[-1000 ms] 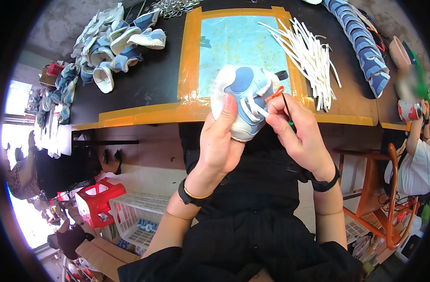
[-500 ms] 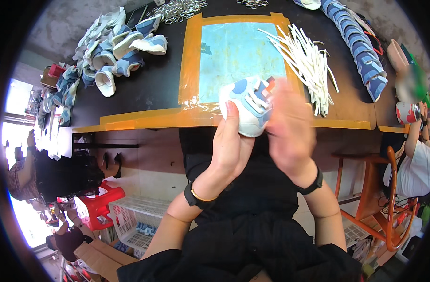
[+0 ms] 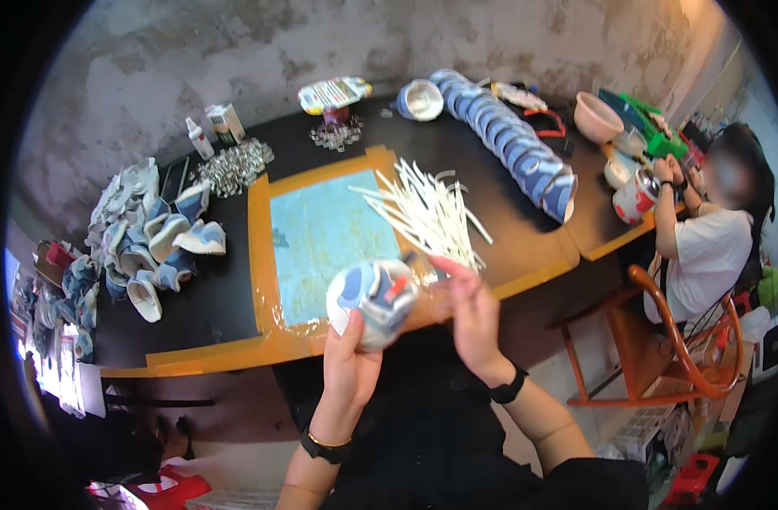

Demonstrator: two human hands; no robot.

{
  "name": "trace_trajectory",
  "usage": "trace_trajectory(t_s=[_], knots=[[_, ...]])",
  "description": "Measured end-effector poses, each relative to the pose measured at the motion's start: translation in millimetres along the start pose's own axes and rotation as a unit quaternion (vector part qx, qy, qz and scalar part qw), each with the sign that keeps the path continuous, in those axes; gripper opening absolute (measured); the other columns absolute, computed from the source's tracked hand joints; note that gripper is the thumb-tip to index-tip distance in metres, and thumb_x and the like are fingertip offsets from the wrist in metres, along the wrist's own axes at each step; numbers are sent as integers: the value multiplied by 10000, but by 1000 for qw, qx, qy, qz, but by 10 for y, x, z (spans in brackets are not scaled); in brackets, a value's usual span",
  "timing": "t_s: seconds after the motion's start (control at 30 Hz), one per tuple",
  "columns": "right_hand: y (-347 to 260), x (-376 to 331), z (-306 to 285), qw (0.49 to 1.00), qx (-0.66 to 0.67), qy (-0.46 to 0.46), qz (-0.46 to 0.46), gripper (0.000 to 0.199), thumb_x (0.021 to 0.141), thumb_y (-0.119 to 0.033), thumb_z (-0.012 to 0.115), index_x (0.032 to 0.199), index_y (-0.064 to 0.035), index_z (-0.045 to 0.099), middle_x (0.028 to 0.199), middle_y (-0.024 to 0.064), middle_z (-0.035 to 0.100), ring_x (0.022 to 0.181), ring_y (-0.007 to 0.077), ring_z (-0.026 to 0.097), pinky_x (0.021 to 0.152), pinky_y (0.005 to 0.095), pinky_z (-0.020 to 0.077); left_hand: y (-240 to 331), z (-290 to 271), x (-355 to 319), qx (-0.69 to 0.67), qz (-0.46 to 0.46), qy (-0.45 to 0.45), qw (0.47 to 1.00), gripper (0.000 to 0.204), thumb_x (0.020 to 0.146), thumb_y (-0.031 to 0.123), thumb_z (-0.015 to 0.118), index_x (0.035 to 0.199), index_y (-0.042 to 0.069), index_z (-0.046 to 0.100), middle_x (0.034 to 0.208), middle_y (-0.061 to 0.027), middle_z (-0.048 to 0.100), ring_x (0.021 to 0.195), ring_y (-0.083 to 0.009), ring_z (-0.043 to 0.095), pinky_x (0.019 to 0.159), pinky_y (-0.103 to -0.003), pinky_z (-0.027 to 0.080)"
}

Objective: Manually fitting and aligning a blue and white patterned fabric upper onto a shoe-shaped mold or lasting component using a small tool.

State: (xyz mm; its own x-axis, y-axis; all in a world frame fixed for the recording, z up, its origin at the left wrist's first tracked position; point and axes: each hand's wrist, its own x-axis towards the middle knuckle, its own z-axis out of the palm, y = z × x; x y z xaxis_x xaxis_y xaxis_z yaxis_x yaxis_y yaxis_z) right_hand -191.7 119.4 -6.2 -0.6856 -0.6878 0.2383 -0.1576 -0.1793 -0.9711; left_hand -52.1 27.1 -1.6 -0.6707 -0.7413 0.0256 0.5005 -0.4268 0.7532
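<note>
My left hand (image 3: 352,361) is closed around the lower side of a small blue and white shoe upper (image 3: 355,293), held above the table's front edge. A small red-orange patch shows on the upper, which is slightly blurred. Just right of it, apart from it, my right hand (image 3: 472,319) is open, fingers stretched and nothing seen in them. Beyond the shoe upper lies a light blue sheet (image 3: 321,229) bordered with orange tape. White strips (image 3: 431,208) lie loosely piled to its right.
More shoe uppers (image 3: 142,246) are heaped at left, near metal rings (image 3: 236,166). A long nested row of uppers (image 3: 508,136) runs along the right. A person (image 3: 704,238) sits at far right, holding a can (image 3: 636,197), beside a wooden chair (image 3: 636,340).
My view has tilted up, showing the wall and more of the table. My right hand has moved off the shoe upper, and the left hand has turned it somewhat.
</note>
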Motion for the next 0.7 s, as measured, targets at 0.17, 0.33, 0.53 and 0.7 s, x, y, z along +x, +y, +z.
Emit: trace_trajectory(t_s=[0.17, 0.33, 0.53, 0.7], knots=[[-95, 278, -406, 860, 300, -223, 349, 373, 1002, -293, 444, 1259, -26, 492, 794, -42, 482, 484, -14, 263, 395, 137, 175, 37, 32, 26, -84, -94, -64, 990, 517, 975, 324, 466, 1391, 48, 328, 1373, -116, 455, 1265, -267, 452, 1069, -449, 358], [-215, 331, -374, 815, 359, -262, 371, 273, 995, -285, 460, 1167, -84, 530, 682, -99, 343, 494, -19, 228, 398, 133, 156, 1, 4, -30, -154, -127, -81, 977, 506, 958, 293, 517, 1359, 27, 362, 1309, -107, 513, 1197, -233, 518, 1022, -395, 418], [-107, 263, -442, 800, 264, -344, 415, 311, 908, -247, 631, 1129, -34, 578, 753, -77, 526, 542, -29, 349, 443, 135, 219, -204, -408, -207, -39, -277, -168, 945, 691, 883, 480, 584, 1371, 47, 357, 1313, -101, 502, 1195, -231, 510, 1002, -395, 425], [-852, 683, -562, 861, -30, -350, 368, 172, 860, -217, 693, 873, -65, 615, 778, -55, 576, 634, 4, 483, 533, 165, 363, -441, -1069, -508, 348, -258, -446, 783, 464, 954, 333, 535, 1286, 14, 474, 1234, -158, 585, 1134, -249, 572, 954, -335, 445]])
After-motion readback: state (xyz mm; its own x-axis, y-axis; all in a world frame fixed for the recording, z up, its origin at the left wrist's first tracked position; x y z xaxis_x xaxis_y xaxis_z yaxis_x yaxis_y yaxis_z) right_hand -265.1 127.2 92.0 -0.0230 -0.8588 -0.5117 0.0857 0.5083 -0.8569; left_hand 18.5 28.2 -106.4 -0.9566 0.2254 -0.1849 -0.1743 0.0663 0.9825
